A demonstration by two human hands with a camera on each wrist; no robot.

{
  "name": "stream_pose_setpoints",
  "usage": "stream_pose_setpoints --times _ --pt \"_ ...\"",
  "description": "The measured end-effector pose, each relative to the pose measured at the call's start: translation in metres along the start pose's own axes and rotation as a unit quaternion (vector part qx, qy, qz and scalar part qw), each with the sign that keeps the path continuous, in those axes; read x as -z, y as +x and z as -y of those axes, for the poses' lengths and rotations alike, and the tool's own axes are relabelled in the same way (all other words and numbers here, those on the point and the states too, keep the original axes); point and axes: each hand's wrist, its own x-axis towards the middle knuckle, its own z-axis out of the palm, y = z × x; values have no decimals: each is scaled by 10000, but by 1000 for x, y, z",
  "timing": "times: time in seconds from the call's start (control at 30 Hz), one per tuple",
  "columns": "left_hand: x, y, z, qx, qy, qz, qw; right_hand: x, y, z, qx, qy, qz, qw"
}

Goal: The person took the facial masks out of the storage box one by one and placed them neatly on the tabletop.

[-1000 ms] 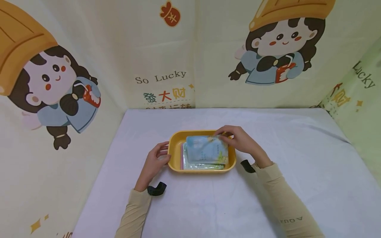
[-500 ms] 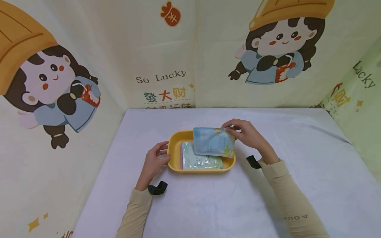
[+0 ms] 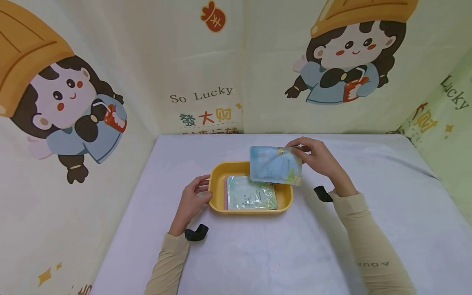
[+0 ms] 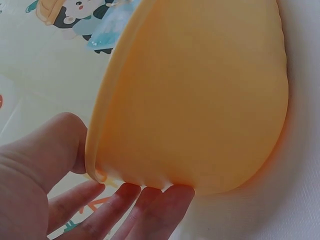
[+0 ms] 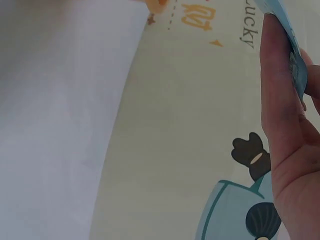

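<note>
My right hand (image 3: pixel 313 153) pinches a light-blue sheet mask packet (image 3: pixel 274 166) by its upper right corner, thumb in front and fingers behind. The packet overlaps the back right of a yellow oblong tray (image 3: pixel 217 168) in the head view. In the right wrist view only an edge of the blue packet (image 5: pixel 282 15) shows between fingers and thumb. Inside the tray lies a pale-green glossy packet (image 3: pixel 250 194), with a pink edge (image 3: pixel 226 194) showing under its left side. My left hand (image 3: pixel 191 200) holds the tray's left end, thumb at the rim and fingertips (image 4: pixel 180 192) against the outer wall.
The tray stands on a table under a white cloth (image 3: pixel 236 254). Patterned curtains (image 3: pixel 206 61) rise behind and to both sides. A black wrist mount (image 3: pixel 196 232) sits at the left wrist, another mount (image 3: pixel 322 194) at the right.
The blue packet has been lifted from on top of the green one and carried up and right, uncovering the green packet. The left hand and tray have stayed about where they were.
</note>
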Motion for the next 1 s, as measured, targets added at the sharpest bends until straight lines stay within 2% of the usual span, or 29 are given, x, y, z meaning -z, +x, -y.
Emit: stream_pose_setpoints --times 0.4,0.8,1.0 --pt "-1 -1 -3 142 -10 0 9999 18 2 -4 -24 -447 -265 9986" --pt "-1 -1 -1 117 -20 5 9999 36 1 -5 -583 -778 -519 9939" --pt "-2 -3 -2 136 -41 -20 9999 45 2 -7 -679 -929 -639 9913"
